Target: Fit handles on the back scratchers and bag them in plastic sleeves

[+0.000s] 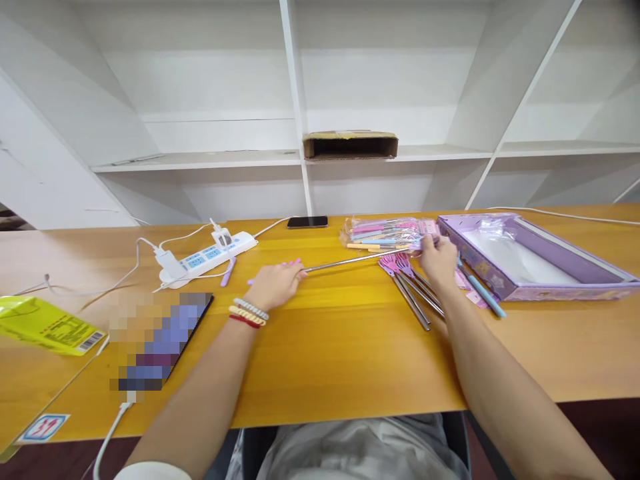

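Note:
A thin metal back scratcher rod (350, 262) stretches between my two hands above the table. My left hand (277, 285), with beaded bands at the wrist, is closed around its left end; bits of pink and purple show by the fingers. The fingers of my right hand (439, 257) pinch the other end, mostly hidden by them. Just left of the right wrist lie several back scratchers (411, 293) with pink and purple claw heads and metal rods. Behind them is a clear plastic bag (383, 233) of similar coloured pieces. A blue handle (483, 290) lies right of my right hand.
An open purple box (510, 292) stands at the right. On the left are a white power strip (213, 257) with cables, a purple handle (229, 271), a charging tablet (165, 343) and a yellow package (50, 327). A phone (307, 222) lies near the white shelves (300, 87).

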A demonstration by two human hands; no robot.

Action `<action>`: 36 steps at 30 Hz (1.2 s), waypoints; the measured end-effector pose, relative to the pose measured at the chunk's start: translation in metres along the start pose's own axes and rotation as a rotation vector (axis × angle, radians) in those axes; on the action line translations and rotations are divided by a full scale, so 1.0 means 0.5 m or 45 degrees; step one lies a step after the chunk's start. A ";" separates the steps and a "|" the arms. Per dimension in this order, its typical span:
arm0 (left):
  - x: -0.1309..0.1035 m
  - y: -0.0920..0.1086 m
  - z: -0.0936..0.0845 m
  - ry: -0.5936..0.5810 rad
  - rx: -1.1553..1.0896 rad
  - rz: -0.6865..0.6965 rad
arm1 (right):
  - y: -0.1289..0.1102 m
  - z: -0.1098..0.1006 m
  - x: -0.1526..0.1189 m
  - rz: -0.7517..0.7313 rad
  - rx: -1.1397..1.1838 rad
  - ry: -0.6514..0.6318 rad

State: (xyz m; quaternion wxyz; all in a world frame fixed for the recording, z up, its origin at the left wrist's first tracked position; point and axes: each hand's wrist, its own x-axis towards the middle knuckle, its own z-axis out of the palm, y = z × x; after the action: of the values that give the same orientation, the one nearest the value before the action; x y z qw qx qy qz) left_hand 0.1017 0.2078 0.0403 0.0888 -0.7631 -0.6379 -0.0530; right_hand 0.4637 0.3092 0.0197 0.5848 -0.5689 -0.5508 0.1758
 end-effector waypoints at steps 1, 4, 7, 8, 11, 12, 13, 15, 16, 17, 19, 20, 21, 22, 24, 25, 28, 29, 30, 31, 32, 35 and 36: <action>0.001 0.027 0.002 0.011 0.023 0.013 | -0.018 0.023 -0.022 -0.036 -0.080 -0.019; 0.000 0.094 0.009 0.038 0.070 0.049 | -0.080 0.081 -0.101 -0.131 -0.102 -0.258; -0.007 0.140 0.011 0.015 0.006 0.078 | -0.133 0.115 -0.173 -0.248 0.003 -0.487; -0.010 0.150 0.010 0.016 -0.020 0.074 | -0.144 0.121 -0.190 -0.285 0.055 -0.509; -0.014 0.164 0.009 0.043 -0.051 0.061 | -0.158 0.125 -0.213 -0.336 0.139 -0.519; -0.013 0.164 0.009 0.047 -0.052 0.059 | -0.156 0.125 -0.214 -0.340 0.151 -0.530; -0.011 0.162 0.009 0.046 -0.052 0.057 | -0.152 0.125 -0.213 -0.335 0.163 -0.554; -0.005 0.153 0.009 0.036 -0.059 0.065 | -0.142 0.127 -0.206 -0.311 0.197 -0.633; 0.000 0.147 0.008 0.036 -0.061 0.074 | -0.137 0.128 -0.201 -0.292 0.219 -0.682; 0.004 0.138 0.007 0.043 -0.058 0.082 | -0.131 0.129 -0.195 -0.268 0.248 -0.721; 0.009 0.113 0.002 0.072 -0.037 0.064 | -0.119 0.125 -0.173 -0.194 0.326 -0.712; 0.010 0.097 -0.002 0.091 -0.025 0.036 | -0.111 0.120 -0.157 -0.145 0.376 -0.656; 0.009 0.077 -0.005 0.109 -0.016 -0.011 | -0.101 0.111 -0.137 -0.084 0.429 -0.555; 0.007 0.055 -0.009 0.121 -0.022 -0.050 | -0.089 0.101 -0.115 -0.015 0.494 -0.416; 0.001 0.008 -0.014 0.177 -0.033 -0.099 | -0.059 0.074 -0.067 0.060 0.568 -0.187; -0.003 -0.015 -0.015 0.224 -0.028 -0.148 | -0.043 0.059 -0.043 0.077 0.577 -0.094; -0.013 -0.076 -0.013 0.407 0.063 -0.380 | -0.003 0.014 0.015 0.168 0.666 0.215; -0.017 -0.092 -0.011 0.448 0.102 -0.437 | 0.006 -0.001 0.030 0.204 0.685 0.297; -0.020 -0.107 -0.009 0.486 0.130 -0.481 | 0.014 -0.016 0.041 0.228 0.681 0.361; -0.023 -0.119 -0.007 0.509 0.141 -0.515 | 0.020 -0.031 0.051 0.245 0.662 0.424; -0.025 -0.129 -0.005 0.523 0.140 -0.539 | 0.025 -0.046 0.059 0.256 0.634 0.503; -0.030 -0.149 0.000 0.528 0.108 -0.598 | 0.036 -0.083 0.075 0.251 0.571 0.704; -0.030 -0.153 0.002 0.530 0.102 -0.609 | 0.039 -0.092 0.078 0.224 0.557 0.748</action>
State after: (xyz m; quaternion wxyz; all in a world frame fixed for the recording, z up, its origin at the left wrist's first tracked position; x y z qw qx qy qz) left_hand 0.0239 0.2066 0.0416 0.2324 -0.5602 -0.7689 -0.2022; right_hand 0.5238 0.3258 0.0321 0.8081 -0.5020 -0.2581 0.1682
